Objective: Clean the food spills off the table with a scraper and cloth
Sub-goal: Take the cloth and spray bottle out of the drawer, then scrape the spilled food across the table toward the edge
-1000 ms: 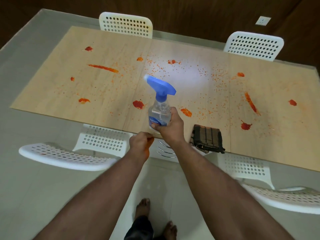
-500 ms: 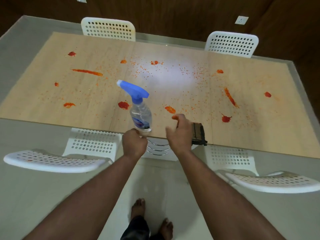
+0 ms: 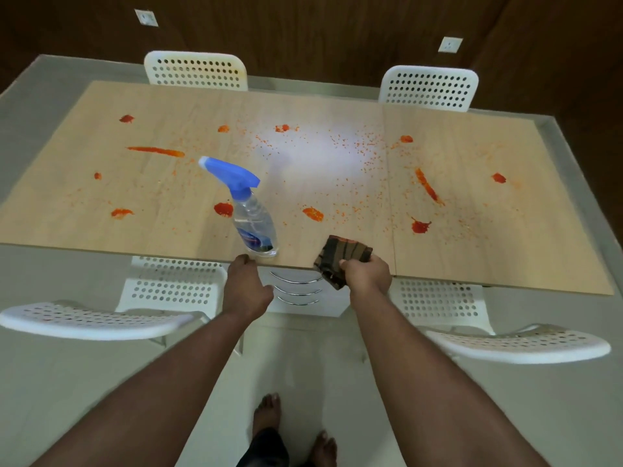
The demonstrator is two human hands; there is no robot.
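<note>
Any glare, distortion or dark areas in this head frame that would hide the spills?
Head view: a pale bluish glare patch washes out the specks at the middle of the table; wide-angle bending curves the table edges; the back wall is dim; the larger red spills read clearly, as do the cloth in the right hand and the spray bottle.

A clear spray bottle (image 3: pixel 255 224) with a blue trigger head stands upright near the 6 o'clock edge, nozzle pointing toward 10 o'clock. 4 white perforated chairs ring the scene: 1 at 11 o'clock (image 3: pixel 195 71), 1 at 1 o'clock (image 3: pixel 428 88), 1 at 8 o'clock (image 3: pixel 101 319) and 1 at 4 o'clock (image 3: pixel 515 342). 2 wall sockets, left (image 3: pixel 146 17) and right (image 3: pixel 450 44), sit on the dark wood wall (image 3: pixel 303 35) at 12 o'clock.
</note>
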